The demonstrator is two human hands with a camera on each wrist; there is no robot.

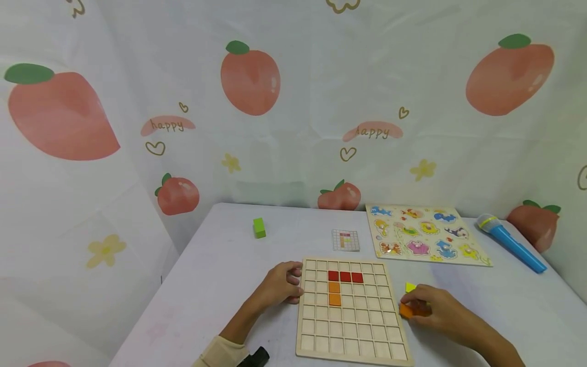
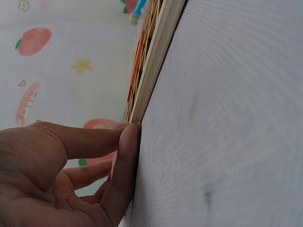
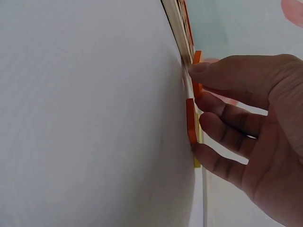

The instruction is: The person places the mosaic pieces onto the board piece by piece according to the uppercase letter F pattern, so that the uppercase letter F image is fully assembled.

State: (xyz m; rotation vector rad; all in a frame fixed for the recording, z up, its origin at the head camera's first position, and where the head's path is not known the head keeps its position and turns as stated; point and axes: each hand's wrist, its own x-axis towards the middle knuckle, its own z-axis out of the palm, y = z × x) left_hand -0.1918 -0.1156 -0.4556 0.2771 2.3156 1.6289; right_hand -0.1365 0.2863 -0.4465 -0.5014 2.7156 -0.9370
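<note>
A wooden grid board (image 1: 321, 329) lies on the table, with three red tiles (image 1: 345, 277) in a row and two orange tiles (image 1: 335, 294) below the leftmost red one. At the board's left edge, my left hand (image 1: 281, 283) holds the rim (image 2: 150, 71) between thumb and finger. Beside the right edge, my right hand (image 1: 433, 308) pinches an orange tile (image 1: 405, 311) between thumb and fingertip. Under its other fingers, the right wrist view shows a second orange tile (image 3: 191, 122) and a yellow tile (image 3: 197, 161) close to the table.
A small printed grid card (image 1: 346, 240) lies behind the board. Green blocks (image 1: 259, 228) stand at the back left. An animal puzzle board (image 1: 424, 234) and a blue toy microphone (image 1: 515, 245) lie at the back right, before a fruit-print curtain (image 1: 293, 153).
</note>
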